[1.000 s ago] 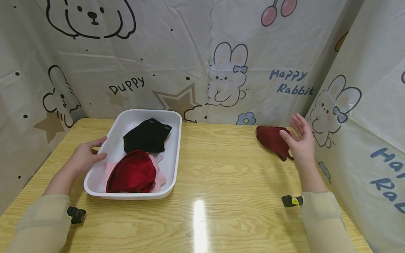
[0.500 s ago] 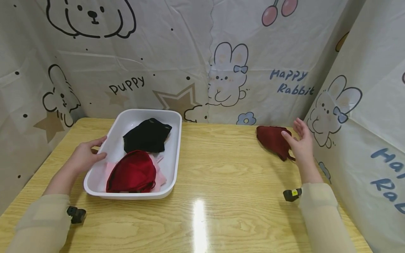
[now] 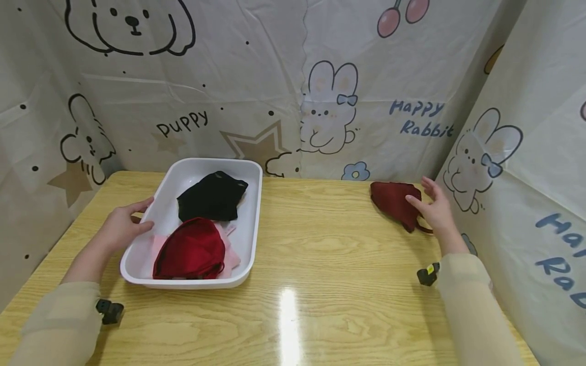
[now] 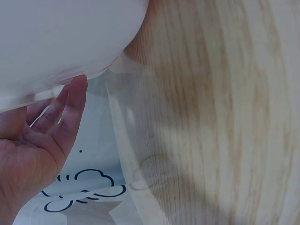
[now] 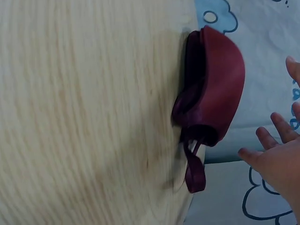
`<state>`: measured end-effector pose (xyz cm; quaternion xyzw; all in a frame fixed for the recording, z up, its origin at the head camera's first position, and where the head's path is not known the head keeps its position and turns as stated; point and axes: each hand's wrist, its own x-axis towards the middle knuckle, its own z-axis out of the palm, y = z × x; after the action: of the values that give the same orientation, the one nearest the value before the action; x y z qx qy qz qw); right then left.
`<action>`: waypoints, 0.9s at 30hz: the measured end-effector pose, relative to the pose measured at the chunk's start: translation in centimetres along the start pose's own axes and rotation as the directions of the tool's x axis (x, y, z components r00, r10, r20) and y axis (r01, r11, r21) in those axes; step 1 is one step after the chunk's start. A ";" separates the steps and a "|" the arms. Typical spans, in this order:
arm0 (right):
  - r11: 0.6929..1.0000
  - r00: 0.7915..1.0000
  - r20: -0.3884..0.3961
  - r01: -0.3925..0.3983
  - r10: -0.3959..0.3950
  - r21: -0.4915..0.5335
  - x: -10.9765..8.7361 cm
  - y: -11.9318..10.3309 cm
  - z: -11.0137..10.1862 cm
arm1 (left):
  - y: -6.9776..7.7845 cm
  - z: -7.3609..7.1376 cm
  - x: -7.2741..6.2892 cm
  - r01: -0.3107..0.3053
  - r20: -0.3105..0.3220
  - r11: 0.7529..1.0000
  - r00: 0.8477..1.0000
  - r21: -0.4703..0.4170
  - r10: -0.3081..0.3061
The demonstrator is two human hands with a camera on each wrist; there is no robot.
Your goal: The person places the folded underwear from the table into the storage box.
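A white plastic tub (image 3: 254, 223) stands at the left of the table. My left hand (image 3: 122, 226) grips its left rim, thumb over the edge; the left wrist view has the fingers (image 4: 75, 105) against its outer wall. Inside lie a black folded cloth garment (image 3: 212, 195), a bright red cup-shaped garment (image 3: 192, 249) and a pink cloth (image 3: 232, 258) partly under the red one. At the far right of the table lies a dark red folded, cup-shaped garment (image 3: 391, 200) with a strap loop, perhaps a bra. My right hand (image 3: 435, 207) hovers at its right side, fingers spread, holding nothing.
The wooden table (image 3: 316, 244) ends at the back against a printed cloth wall (image 3: 256, 76). Another printed cloth wall (image 3: 535, 152) stands close beside the right arm. A small black wrist camera (image 3: 428, 274) sits at the right wrist.
My right hand has come down and tilted inward toward the dark red garment, and more of its strap loop shows. The left hand and the tub have stayed in place.
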<state>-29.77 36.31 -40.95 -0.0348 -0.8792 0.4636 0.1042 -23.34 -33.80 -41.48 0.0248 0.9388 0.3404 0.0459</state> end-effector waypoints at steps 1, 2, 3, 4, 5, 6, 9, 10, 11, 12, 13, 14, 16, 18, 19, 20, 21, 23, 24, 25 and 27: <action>1.000 1.000 0.014 0.000 0.000 -0.007 0.1 0.2 0.0 | 0.0 0.0 0.0 0.002 0.001 1.000 1.000 0.000 -0.002; 1.000 0.999 0.032 -0.001 0.001 -0.018 0.3 0.4 -0.1 | 0.0 0.0 0.0 0.002 0.001 1.000 1.000 0.000 -0.002; 1.000 0.999 0.049 -0.003 0.004 -0.029 0.4 0.7 -0.1 | 0.0 -0.1 0.0 0.003 0.001 1.000 1.000 0.003 -0.003; 0.999 0.998 0.067 -0.005 0.007 -0.039 0.6 1.0 -0.2 | 0.0 -0.1 0.0 0.003 0.000 1.000 1.000 0.005 -0.003; 0.999 0.996 0.084 -0.007 0.011 -0.048 0.7 1.2 -0.2 | -0.1 -0.1 0.0 0.003 0.000 1.000 1.000 0.007 -0.003; 0.998 0.995 0.102 -0.008 0.014 -0.060 0.8 1.4 -0.2 | -0.1 -0.1 0.0 0.005 0.001 1.000 1.000 0.008 -0.005; 0.997 0.991 0.134 -0.012 0.023 -0.081 1.1 2.0 -0.2 | -0.2 0.0 0.0 0.007 0.003 1.000 1.000 0.008 -0.007; 0.996 0.990 0.137 -0.013 0.025 -0.088 1.1 2.2 -0.2 | -0.2 0.0 -0.1 0.008 0.003 1.000 1.000 0.008 -0.008; 0.996 0.990 0.139 -0.018 0.030 -0.088 1.1 2.3 -0.2 | -0.2 0.0 -0.1 0.010 0.005 1.000 1.000 0.006 -0.010; 0.996 0.990 0.139 -0.022 0.034 -0.084 1.1 2.4 -0.1 | -0.2 0.0 -0.1 0.011 0.006 1.000 1.000 0.005 -0.011; 0.996 0.990 0.136 -0.029 0.039 -0.081 1.1 2.6 -0.1 | -0.1 0.0 -0.1 0.010 0.006 1.000 1.000 0.004 -0.010; 0.996 0.990 0.132 -0.038 0.047 -0.076 1.2 2.7 -0.1 | -0.1 0.0 -0.1 0.011 0.006 1.000 1.000 0.004 -0.011; 0.996 0.990 0.124 -0.056 0.064 -0.066 1.2 2.9 -0.1 | 0.0 0.0 -0.1 0.013 0.007 1.000 1.000 0.003 -0.013; 0.995 0.990 0.119 -0.075 0.082 -0.062 1.2 3.0 -0.1 | 0.1 0.0 -0.2 0.015 0.008 1.000 1.000 -0.001 -0.015; 0.994 0.989 0.118 -0.082 0.089 -0.067 1.3 3.1 0.0 | 0.1 0.0 -0.2 0.017 0.009 1.000 1.000 -0.002 -0.017; 0.993 0.988 0.118 -0.091 0.099 -0.070 1.4 3.1 0.0 | 0.2 0.0 -0.2 0.019 0.008 1.000 1.000 -0.002 -0.019; 0.993 0.987 0.122 -0.101 0.108 -0.069 1.4 3.2 0.0 | 0.2 0.0 -0.2 0.020 0.008 1.000 1.000 -0.001 -0.020; 0.991 0.985 0.125 -0.110 0.119 -0.076 1.7 3.3 0.1 | 0.2 0.0 -0.2 0.022 0.006 1.000 1.000 0.002 -0.022; 0.990 0.985 0.126 -0.113 0.122 -0.082 1.8 3.5 0.2 | 0.2 0.0 -0.2 0.021 0.004 1.000 1.000 0.005 -0.021; 0.990 0.984 0.125 -0.114 0.124 -0.087 1.9 3.6 0.2 | 0.2 0.1 -0.2 0.017 0.001 1.000 1.000 0.008 -0.017; 0.989 0.983 0.128 -0.120 0.131 -0.089 2.2 3.8 0.4 | 0.2 0.1 -0.2 0.008 -0.003 1.000 1.000 0.013 -0.008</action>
<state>-32.09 38.52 -43.98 -0.0636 -0.8984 0.4344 0.0143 -23.12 -33.55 -41.42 0.0208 0.9412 0.3341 0.0459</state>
